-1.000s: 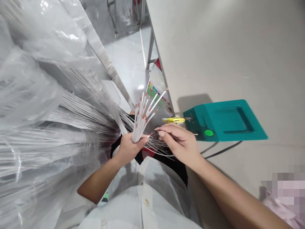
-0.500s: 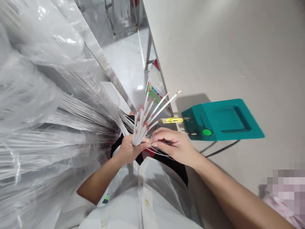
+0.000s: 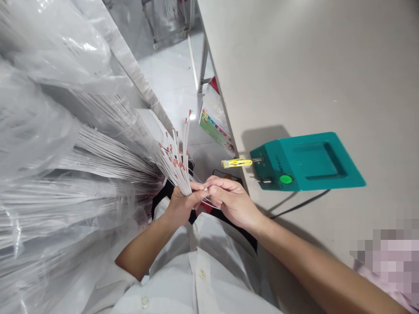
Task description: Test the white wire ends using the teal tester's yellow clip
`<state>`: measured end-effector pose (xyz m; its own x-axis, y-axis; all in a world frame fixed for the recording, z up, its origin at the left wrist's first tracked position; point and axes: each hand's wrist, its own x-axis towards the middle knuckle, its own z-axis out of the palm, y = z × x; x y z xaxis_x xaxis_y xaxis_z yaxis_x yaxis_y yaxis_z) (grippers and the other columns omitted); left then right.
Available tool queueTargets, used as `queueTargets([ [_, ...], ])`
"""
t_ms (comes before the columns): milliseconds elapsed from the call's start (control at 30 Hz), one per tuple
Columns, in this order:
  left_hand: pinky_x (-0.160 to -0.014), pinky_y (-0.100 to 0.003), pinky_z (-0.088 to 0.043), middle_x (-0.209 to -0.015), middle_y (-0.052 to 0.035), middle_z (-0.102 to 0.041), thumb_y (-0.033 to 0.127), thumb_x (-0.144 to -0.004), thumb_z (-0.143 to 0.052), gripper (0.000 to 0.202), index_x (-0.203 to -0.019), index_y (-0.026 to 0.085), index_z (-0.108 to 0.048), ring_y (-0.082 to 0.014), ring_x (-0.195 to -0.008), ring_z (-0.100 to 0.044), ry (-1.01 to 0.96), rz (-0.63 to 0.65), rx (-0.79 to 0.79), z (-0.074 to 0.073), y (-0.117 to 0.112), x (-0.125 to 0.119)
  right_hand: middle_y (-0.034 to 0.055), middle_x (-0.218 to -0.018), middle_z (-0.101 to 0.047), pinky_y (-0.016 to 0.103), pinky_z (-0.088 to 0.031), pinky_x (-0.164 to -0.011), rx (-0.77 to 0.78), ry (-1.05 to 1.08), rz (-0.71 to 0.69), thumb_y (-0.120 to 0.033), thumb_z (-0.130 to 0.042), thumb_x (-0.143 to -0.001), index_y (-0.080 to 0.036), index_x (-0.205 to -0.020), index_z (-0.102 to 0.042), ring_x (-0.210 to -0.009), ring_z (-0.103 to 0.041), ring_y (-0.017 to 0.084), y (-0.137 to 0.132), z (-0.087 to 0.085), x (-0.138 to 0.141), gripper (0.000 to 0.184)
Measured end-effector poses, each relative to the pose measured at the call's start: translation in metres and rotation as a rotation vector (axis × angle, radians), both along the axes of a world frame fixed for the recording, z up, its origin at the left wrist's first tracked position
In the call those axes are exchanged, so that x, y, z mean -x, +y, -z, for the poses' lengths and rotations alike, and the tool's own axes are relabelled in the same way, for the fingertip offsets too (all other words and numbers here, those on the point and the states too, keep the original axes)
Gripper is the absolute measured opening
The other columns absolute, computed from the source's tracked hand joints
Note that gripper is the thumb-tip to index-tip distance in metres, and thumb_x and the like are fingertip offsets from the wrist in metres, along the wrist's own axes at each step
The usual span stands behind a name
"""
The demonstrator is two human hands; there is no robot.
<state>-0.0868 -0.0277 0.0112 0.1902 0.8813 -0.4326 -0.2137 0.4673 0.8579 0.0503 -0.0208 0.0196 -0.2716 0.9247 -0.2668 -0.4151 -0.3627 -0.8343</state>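
Note:
My left hand is closed round a bundle of thin white wires with red tips, which fan upward and lean left. My right hand meets it fingertip to fingertip, pinching thin wires just right of the bundle. Both hands hover in front of my chest at the table's near-left edge. A large mass of the same white wires in clear plastic bags fills the left side.
A teal box machine with a green button and a yellow-handled probe sits on the pale table. Its black cable runs toward me. A colourful packet hangs below the table edge. A blurred pink shape lies at lower right.
The fanned wire tips have swung from leaning right to leaning left and drawn closer together. My right hand moved left until its fingertips meet my left hand.

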Motion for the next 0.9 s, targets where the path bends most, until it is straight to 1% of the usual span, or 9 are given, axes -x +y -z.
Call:
queueTargets([
  [100, -0.042, -0.022, -0.025, -0.044, 0.0051, -0.045, 0.044, -0.064, -0.072, 0.029, -0.063, 0.016, -0.067, -0.0046, -0.041, -0.034, -0.018, -0.021, -0.009, 0.0006, -0.0007, -0.0025, -0.0038, -0.063, -0.052, 0.025, -0.046, -0.043, -0.077, -0.057, 0.03, -0.04, -0.068, -0.074, -0.025, -0.079, -0.072, -0.046, -0.045, 0.007, 0.0008, -0.0011, 0.0004, 0.016],
  [233, -0.043, -0.022, -0.027, -0.042, 0.006, -0.044, 0.04, -0.065, -0.073, 0.024, -0.068, 0.017, -0.07, -0.0053, -0.041, -0.035, 0.062, -0.044, -0.023, -0.0032, -0.0006, -0.0019, 0.0012, -0.072, -0.06, 0.027, -0.051, -0.055, -0.247, -0.357, 0.159, -0.033, -0.067, -0.076, -0.024, -0.076, -0.072, -0.062, -0.057, 0.012, 0.001, -0.0031, -0.0015, 0.01],
  [333, -0.045, -0.023, -0.029, -0.043, 0.0053, -0.046, 0.04, -0.064, -0.074, 0.026, -0.072, 0.015, -0.072, -0.0052, -0.041, -0.035, 0.127, -0.034, -0.061, -0.007, -0.0004, -0.0006, 0.0025, -0.07, -0.061, 0.028, -0.05, -0.057, -0.4, -0.562, 0.21, -0.025, -0.064, -0.078, -0.022, -0.075, -0.071, -0.064, -0.057, 0.013, 0.0009, -0.0033, -0.0043, 0.009],
  [400, -0.044, -0.023, -0.029, -0.043, 0.0054, -0.046, 0.041, -0.065, -0.073, 0.028, -0.074, 0.015, -0.073, -0.005, -0.041, -0.033, 0.131, -0.027, -0.071, -0.0083, -0.0003, -0.0004, 0.0022, -0.067, -0.06, 0.027, -0.048, -0.055, -0.485, -0.616, 0.206, -0.021, -0.063, -0.079, -0.021, -0.074, -0.07, -0.062, -0.055, 0.012, 0.0015, -0.0028, -0.0063, 0.009],
  [467, -0.043, -0.023, -0.027, -0.042, 0.0056, -0.045, 0.041, -0.065, -0.074, 0.029, -0.075, 0.014, -0.073, -0.0048, -0.04, -0.033, 0.123, -0.024, -0.067, -0.0083, -0.0003, -0.0011, 0.002, -0.067, -0.059, 0.026, -0.047, -0.055, -0.528, -0.611, 0.194, -0.019, -0.062, -0.078, -0.021, -0.075, -0.07, -0.062, -0.055, 0.012, 0.0026, -0.0024, -0.0077, 0.008],
  [567, -0.042, -0.022, -0.027, -0.041, 0.0055, -0.046, 0.04, -0.062, -0.075, 0.028, -0.072, 0.014, -0.073, -0.0048, -0.039, -0.034, 0.107, -0.068, -0.046, -0.0069, -0.0006, -0.0029, 0.0021, -0.071, -0.06, 0.026, -0.048, -0.058, -0.493, -0.546, 0.164, -0.02, -0.062, -0.079, -0.022, -0.077, -0.07, -0.067, -0.056, 0.012, 0.0035, -0.0029, -0.0082, 0.009],
  [733, -0.04, -0.02, -0.028, -0.041, 0.0052, -0.048, 0.037, -0.062, -0.075, 0.023, -0.067, 0.015, -0.071, -0.0049, -0.038, -0.038, 0.033, -0.121, -0.024, -0.004, -0.0012, -0.0043, 0.0015, -0.074, -0.059, 0.025, -0.05, -0.059, -0.351, -0.417, 0.125, -0.026, -0.063, -0.079, -0.025, -0.078, -0.073, -0.068, -0.057, 0.012, 0.0033, -0.0045, -0.005, 0.01],
  [800, -0.039, -0.02, -0.03, -0.044, 0.0039, -0.053, 0.036, -0.062, -0.075, 0.022, -0.067, 0.015, -0.071, -0.005, -0.038, -0.039, 0.027, -0.122, -0.006, -0.0036, -0.0009, -0.0035, 0.0013, -0.074, -0.059, 0.025, -0.049, -0.058, -0.298, -0.374, 0.126, -0.029, -0.064, -0.078, -0.024, -0.076, -0.072, -0.067, -0.057, 0.012, 0.0041, -0.0035, -0.0041, 0.01],
  [900, -0.039, -0.02, -0.031, -0.056, 0.0002, -0.064, 0.033, -0.062, -0.075, 0.02, -0.07, 0.015, -0.071, -0.0047, -0.039, -0.042, 0.003, -0.14, 0.009, -0.0044, 0.0006, -0.0014, 0.0002, -0.07, -0.059, 0.024, -0.047, -0.056, -0.209, -0.357, 0.129, -0.031, -0.064, -0.076, -0.02, -0.071, -0.07, -0.06, -0.053, 0.01, 0.0063, -0.0006, -0.0047, 0.014],
])
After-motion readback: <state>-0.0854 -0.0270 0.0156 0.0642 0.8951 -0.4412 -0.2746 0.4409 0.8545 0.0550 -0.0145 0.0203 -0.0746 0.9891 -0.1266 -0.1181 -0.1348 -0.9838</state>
